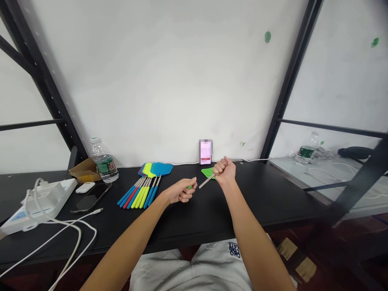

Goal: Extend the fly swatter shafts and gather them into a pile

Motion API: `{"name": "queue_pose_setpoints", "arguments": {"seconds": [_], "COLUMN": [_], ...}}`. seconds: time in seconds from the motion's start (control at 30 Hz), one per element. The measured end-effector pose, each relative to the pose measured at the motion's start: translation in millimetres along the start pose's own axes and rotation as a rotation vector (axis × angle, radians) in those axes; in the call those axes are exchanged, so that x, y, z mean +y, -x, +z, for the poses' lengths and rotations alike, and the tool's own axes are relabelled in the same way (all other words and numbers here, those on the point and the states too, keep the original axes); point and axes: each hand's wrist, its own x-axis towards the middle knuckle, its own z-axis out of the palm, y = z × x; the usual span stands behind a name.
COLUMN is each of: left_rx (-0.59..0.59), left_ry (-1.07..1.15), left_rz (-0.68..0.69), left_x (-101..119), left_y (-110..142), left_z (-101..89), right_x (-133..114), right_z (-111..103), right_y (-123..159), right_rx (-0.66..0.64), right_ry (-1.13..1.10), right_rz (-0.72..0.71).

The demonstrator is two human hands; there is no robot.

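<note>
Head view: black desk, white wall

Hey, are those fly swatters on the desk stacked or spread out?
Spread out: the fly swatters lie fanned on the black desk, heads overlapping, handles side by side.

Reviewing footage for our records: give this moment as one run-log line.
left hand: green plastic fly-swatter handle | right hand: silver metal shaft, green mesh swatter head | nearby: stacked multicoloured fly swatters
</note>
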Motion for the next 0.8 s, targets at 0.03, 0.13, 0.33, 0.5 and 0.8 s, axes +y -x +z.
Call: {"name": "queue_pose_setpoints", "arguments": {"seconds": [0.03, 0.13, 0.33, 0.5, 0.8], "left_rx": [0.05, 0.149, 0.25, 0.345, 0.399], "left_ry": [-0.044, -0.191, -0.378, -0.352, -0.353], "left_rz": [0.048, 0.108, 0.079, 0.069, 0.047], "left_x": [-1, -7, -16, -16, -17], "left_y": [-2, -9, -20, -23, -26], "left_z": [1.4, 3.5, -0.4, -3.1, -0.9], "right_x": [6, 27, 49, 47, 62], "right_z": [2, 9, 11, -2, -32], "right_y": [0, -3, -14, -18, -11], "right_rx": [0.0, -0.016, -0.011, -0.112, -0.313], "right_ry": [0.027, 0.108, 0.3, 0.802, 0.872], "right_rz": [0.03, 0.109, 0.178, 0.181, 0.299]}}
